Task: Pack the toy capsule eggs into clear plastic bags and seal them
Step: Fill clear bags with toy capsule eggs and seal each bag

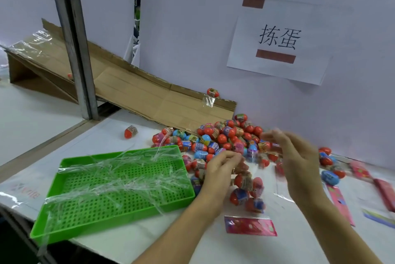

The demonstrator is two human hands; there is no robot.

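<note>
One clear bag (252, 195) is part-filled, hanging upright in front of the big heap of eggs (222, 137) with several eggs already sitting in its lower half and a pink card header (250, 225) at its bottom edge; its mouth looks not yet sealed, so I judge this bag to be somewhere in the middle of filling. Much is left: the heap against the white back wall (320, 114) remains large, one egg (130, 131) has strayed well to the left of the heap, another (212, 92) sits up on the cardboard ramp (132, 88) behind the heap, and a few more lie to the heap's right beside flat pink-headed packets (339, 201). The green tray (111, 189), just left of the heap, holds only crinkled clear film and no finished bags that I can see. The left hand (222, 169) pinches the bag's top edge at the near side of the heap, fingers curled in. The right hand (297, 156) is up at the heap's right side, beside the bag's mouth (it is blurred), fingers bent; whether it pinches the film or an egg I cannot tell.
</note>
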